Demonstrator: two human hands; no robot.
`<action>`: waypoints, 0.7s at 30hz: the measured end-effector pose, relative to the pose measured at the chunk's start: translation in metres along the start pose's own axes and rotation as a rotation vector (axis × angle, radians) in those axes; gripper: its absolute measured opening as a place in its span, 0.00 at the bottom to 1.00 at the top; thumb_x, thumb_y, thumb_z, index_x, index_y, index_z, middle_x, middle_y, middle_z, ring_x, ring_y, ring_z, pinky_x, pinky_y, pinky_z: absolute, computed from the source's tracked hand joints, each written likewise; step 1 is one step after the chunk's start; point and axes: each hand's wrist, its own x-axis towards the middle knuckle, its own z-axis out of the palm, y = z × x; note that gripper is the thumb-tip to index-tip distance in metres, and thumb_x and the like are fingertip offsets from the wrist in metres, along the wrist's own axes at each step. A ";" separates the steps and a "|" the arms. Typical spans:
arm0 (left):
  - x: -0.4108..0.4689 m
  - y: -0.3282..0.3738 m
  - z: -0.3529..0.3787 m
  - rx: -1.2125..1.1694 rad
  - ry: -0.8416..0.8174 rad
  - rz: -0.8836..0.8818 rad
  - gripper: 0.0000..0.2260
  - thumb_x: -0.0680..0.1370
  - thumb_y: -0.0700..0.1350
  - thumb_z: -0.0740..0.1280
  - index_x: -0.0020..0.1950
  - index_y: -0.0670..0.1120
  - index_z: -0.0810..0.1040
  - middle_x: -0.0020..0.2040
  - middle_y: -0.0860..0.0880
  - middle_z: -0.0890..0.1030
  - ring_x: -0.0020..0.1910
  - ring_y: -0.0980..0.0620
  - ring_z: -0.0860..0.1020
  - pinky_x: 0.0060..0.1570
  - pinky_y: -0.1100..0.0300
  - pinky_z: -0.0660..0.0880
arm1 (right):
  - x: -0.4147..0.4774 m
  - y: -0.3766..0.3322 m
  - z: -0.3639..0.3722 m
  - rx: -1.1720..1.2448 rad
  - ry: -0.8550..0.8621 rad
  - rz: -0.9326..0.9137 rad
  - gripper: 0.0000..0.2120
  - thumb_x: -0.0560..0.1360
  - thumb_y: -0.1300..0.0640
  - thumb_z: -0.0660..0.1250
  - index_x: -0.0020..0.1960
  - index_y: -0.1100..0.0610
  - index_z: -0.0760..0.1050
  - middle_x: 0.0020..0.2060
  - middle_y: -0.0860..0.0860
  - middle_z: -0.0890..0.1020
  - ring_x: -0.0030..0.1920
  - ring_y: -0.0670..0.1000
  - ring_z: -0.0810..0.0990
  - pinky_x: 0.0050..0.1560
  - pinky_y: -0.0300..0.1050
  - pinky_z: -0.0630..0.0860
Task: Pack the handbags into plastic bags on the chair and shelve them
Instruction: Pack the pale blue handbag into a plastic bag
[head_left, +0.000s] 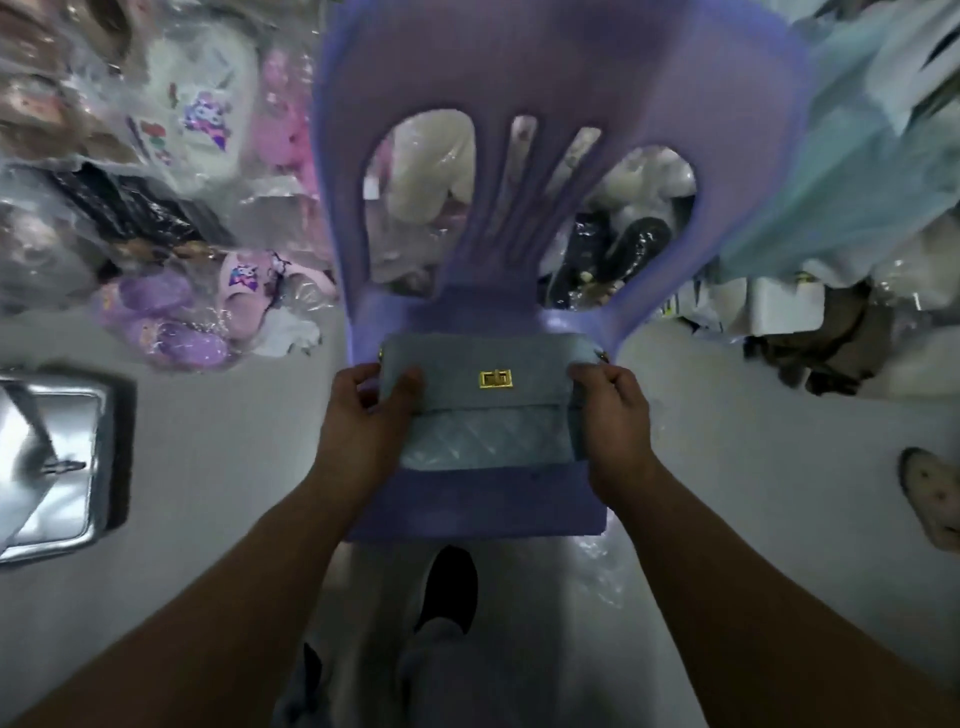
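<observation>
Currently, the handbag (493, 384) lies flat on the seat of the chair (488, 499), directly ahead of me, with its clasp (496, 378) facing up. Its long axis runs left to right, across my line of reach. My left grip (371, 410) holds the left end, thumb curled over the top face. My right grip (610, 410) holds the right end the same way. Both grips are closed on the handbag and equally near to it. A glossy film, probably the plastic bag (483, 441), covers only the near half. Judgement: bagging is partway done. The next move likely requires drawing the film away from me, across the short axis, both grips together.
</observation>
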 end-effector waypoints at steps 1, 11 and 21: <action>0.002 -0.004 0.013 0.039 0.008 0.017 0.26 0.76 0.59 0.70 0.57 0.36 0.75 0.40 0.49 0.81 0.35 0.57 0.78 0.31 0.64 0.73 | 0.011 0.009 -0.008 0.012 -0.022 0.014 0.09 0.77 0.55 0.69 0.57 0.55 0.78 0.46 0.48 0.80 0.45 0.50 0.78 0.43 0.45 0.75; 0.013 -0.037 0.050 0.354 0.175 0.023 0.17 0.83 0.53 0.62 0.66 0.44 0.73 0.54 0.49 0.78 0.49 0.50 0.79 0.46 0.59 0.75 | 0.047 0.058 -0.007 -0.032 -0.222 -0.036 0.13 0.74 0.49 0.70 0.59 0.43 0.79 0.52 0.44 0.84 0.56 0.49 0.82 0.62 0.53 0.79; 0.023 -0.037 0.044 0.533 0.195 0.021 0.19 0.78 0.58 0.64 0.60 0.46 0.79 0.52 0.44 0.83 0.52 0.39 0.80 0.54 0.47 0.77 | 0.057 0.067 0.007 -0.099 -0.143 -0.108 0.10 0.79 0.56 0.69 0.57 0.44 0.73 0.45 0.40 0.80 0.50 0.46 0.81 0.60 0.50 0.79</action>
